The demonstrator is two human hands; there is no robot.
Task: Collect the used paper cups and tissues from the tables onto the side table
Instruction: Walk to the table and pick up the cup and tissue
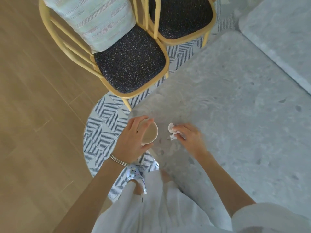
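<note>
1. Two bare hands work at the near left corner of a grey table, seen from the head camera. Its top is stone-like, mottled with darker flecks, and has rounded corners.
2. The left hand grips a round paper cup, with fingers curled over the far rim and thumb at the near side. The cup is tan inside with a pale rim and sits right at that corner. Whether it touches the top is unclear.
3. A thin metal bangle circles the left wrist.
4. The right hand, blurred, pinches a crumpled white tissue at the fingertips. The tissue is just right of the cup, on or just above the tabletop.
5. Beyond the corner stand two bentwood chairs with pale yellow frames and dark speckled seat pads. A pale woven cushion leans on the left one.
6. Striped triangle-patterned tiles lie under the chairs, meeting tan wood-look planks along a curve.
</note>
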